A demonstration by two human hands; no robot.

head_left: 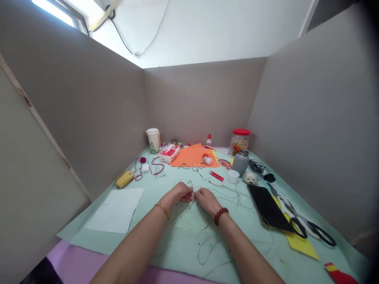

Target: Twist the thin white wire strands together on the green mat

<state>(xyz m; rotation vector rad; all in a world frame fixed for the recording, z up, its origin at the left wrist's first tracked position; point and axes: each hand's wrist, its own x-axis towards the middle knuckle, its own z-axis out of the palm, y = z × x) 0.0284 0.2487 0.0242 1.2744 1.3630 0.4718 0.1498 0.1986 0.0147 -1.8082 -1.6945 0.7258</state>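
Pinching the pale cord [186, 210] narrowly in the left hand [183, 192], up between both hands! Trailing back and leftward over the tabletop [177, 248], toward the left forearm [145, 232]. Right hand [207, 200] curled just beside; can't tell whether gripping.

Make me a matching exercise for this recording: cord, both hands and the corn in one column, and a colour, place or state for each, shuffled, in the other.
Column one
1. Cord
2. Left hand
3. Right hand
4. Corn

Column two
A. Dark red beads around its wrist
B. Yellow, near the white sheet
C. Pale and thin, with one end up at the two hands
D. Gold bracelet around its wrist

Right pairs
1-C, 2-D, 3-A, 4-B
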